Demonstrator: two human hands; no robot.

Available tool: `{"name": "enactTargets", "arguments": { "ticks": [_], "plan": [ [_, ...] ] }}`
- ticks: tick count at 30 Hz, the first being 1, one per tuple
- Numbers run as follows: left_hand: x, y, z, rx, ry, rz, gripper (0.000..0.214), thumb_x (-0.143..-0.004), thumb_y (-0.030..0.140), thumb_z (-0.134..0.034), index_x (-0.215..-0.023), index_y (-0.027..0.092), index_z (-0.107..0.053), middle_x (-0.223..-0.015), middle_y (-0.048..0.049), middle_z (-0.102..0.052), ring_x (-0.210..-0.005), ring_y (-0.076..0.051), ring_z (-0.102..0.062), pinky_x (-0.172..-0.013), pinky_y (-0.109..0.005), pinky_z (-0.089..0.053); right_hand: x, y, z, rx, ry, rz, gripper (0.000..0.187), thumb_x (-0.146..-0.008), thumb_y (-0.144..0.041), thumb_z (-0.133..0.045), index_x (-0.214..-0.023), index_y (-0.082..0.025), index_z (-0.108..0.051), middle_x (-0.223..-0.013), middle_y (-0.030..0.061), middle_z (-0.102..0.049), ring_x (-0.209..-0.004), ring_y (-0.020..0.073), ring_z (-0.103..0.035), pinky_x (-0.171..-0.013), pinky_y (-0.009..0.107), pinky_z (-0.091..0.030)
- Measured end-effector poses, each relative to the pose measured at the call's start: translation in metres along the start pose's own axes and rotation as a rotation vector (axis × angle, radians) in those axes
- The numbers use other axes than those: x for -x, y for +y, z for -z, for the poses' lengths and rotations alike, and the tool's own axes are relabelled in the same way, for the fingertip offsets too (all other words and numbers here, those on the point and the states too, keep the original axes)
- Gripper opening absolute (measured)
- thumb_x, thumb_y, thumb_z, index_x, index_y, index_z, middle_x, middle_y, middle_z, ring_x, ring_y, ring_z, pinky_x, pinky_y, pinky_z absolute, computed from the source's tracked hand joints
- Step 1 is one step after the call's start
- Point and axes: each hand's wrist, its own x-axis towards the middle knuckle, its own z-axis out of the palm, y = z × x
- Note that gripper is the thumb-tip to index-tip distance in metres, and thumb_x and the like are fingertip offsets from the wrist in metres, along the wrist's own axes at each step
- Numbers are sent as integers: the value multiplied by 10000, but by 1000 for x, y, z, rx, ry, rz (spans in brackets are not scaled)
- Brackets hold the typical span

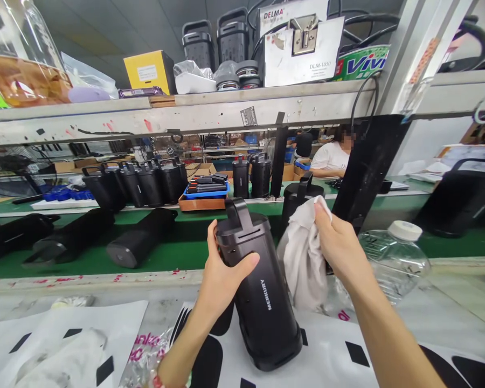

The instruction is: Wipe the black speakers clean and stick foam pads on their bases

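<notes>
A black portable speaker point(267, 302) with a top handle and the word MERKURY on its side stands tilted on the white sheet in front of me. My left hand point(226, 269) grips it near the top, thumb across the front and fingers round the far side. To its right, my right hand point(341, 245) pinches a white cloth point(305, 253) that hangs down beside the speaker. Whether the cloth touches the speaker I cannot tell. Behind the cloth, another black speaker point(301, 191) is partly hidden.
Several black speakers lie on the green conveyor point(198, 242); others stand beyond it near a blue tray point(208, 189). A clear plastic bottle point(396, 264) stands right of my hand. Overhead runs a loaded shelf point(210, 110). A person point(332, 156) sits across the line.
</notes>
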Motion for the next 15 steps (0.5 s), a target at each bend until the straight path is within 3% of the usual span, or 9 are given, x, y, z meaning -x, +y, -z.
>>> {"name": "enactTargets", "arguments": {
  "ticks": [3, 5, 7, 10, 12, 15],
  "plan": [
    [3, 1, -3, -22, -19, -23, 991, -746, 373, -780, -1481, 407, -115, -1323, -12, -585, -1172, -209, -582, -1044, -387, -425, 11, -8, -6, -146, 84, 21, 598, -810, -788, -432, -632, -217, -420, -529, -35, -401, -495, 118, -371, -453, 252, -308],
    [6, 2, -4, -36, -35, -42, 994, -751, 364, -777, -1482, 409, -106, -1339, -13, -578, -1184, -213, -580, -1061, -405, -415, 20, -15, -12, -194, 12, 87, 550, -850, -724, -446, -693, -203, -523, -589, -10, -506, -555, 144, -482, -494, 256, -386],
    [8, 1, -5, -41, -50, -58, 1001, -747, 371, -781, -1483, 410, -103, -1379, -17, -549, -1208, -219, -569, -1076, -414, -403, 29, -21, -18, -211, -130, 187, 437, -903, -592, -463, -908, -197, -651, -832, 41, -666, -798, 197, -623, -680, 291, -494],
    [10, 1, -6, -26, -84, -73, 1018, -735, 373, -790, -1485, 410, -102, -1417, -26, -514, -1227, -227, -559, -1073, -411, -410, 37, -27, -26, -218, -312, 275, 374, -859, -394, -560, -1197, -257, -639, -1297, 48, -621, -1204, 243, -560, -962, 360, -465],
    [10, 0, -7, -20, -95, -79, 1023, -733, 369, -791, -1487, 406, -100, -1427, -34, -504, -1229, -232, -559, -1066, -412, -420, 37, -27, -29, -246, -360, 256, 407, -800, -331, -610, -1202, -272, -649, -1399, 26, -559, -1302, 253, -494, -1042, 375, -420],
    [9, 1, -6, -38, -76, -81, 1033, -729, 387, -792, -1491, 390, -95, -1434, -48, -496, -1236, -244, -557, -1078, -432, -411, 31, -22, -32, -429, -350, 101, 331, -812, -312, -559, -1103, -256, -706, -1311, 12, -635, -1270, 254, -537, -1054, 362, -422]
  ]
}}
